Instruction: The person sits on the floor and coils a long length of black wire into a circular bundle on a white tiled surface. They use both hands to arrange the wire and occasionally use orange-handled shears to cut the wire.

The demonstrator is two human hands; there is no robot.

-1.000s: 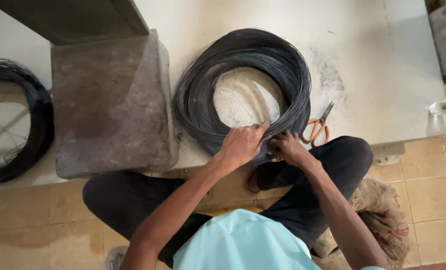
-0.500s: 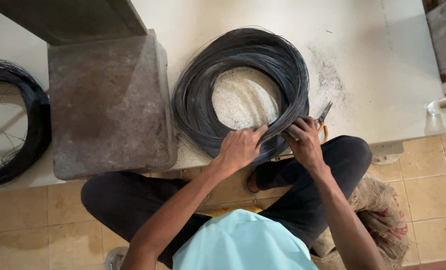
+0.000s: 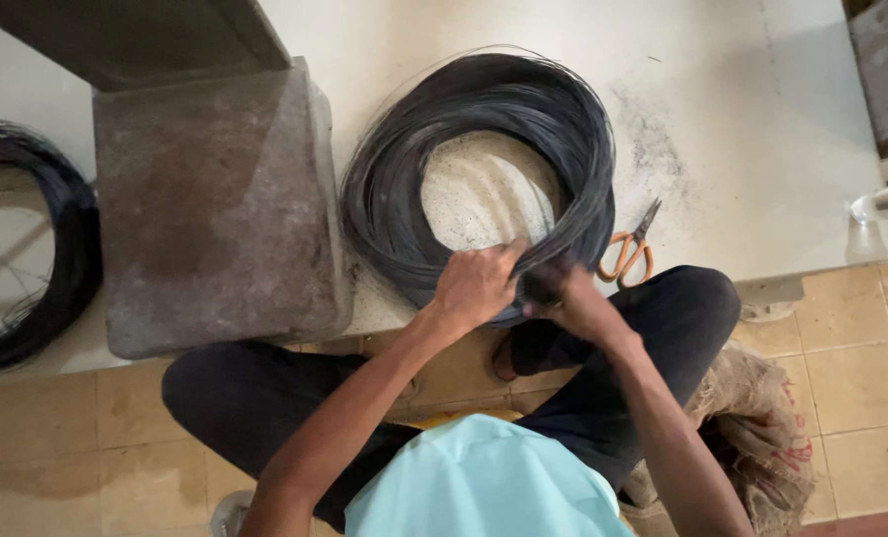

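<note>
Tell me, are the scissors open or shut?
Shut, or nearly: the scissors lie flat on the slab with blades together in one point, orange handles side by side. No hand touches them.

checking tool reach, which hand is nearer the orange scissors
Right. The right hand grips the black wire coil just left of the orange scissors; the left hand holds the coil farther left, beyond the right hand.

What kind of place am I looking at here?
Probably a small workshop floor: both hands work a big coil of dark wire on a raised concrete platform, with orange-handled scissors and a stone block nearby.
</note>
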